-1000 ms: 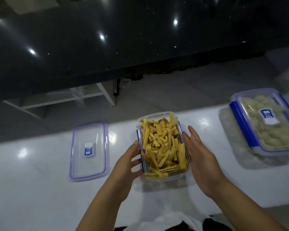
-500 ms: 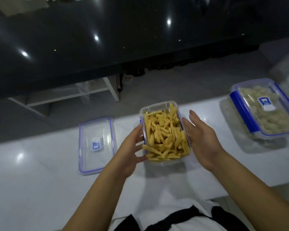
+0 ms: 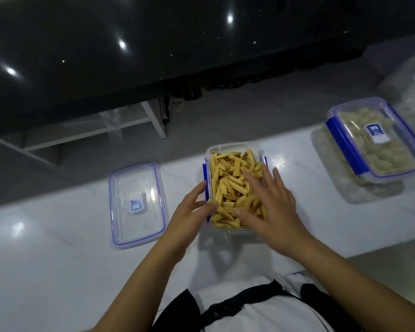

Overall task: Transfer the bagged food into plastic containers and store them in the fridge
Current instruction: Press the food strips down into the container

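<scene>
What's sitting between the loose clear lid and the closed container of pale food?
In the head view, the open container of yellow sticks, with both hands on it.

I can read no text for certain from here. The loose lid [image 3: 136, 204] carries a blue-and-white label [image 3: 135, 203] with lettering too blurred to make out. The closed box [image 3: 376, 140] has the same kind of label [image 3: 376, 133], its print likewise too small to read.
</scene>
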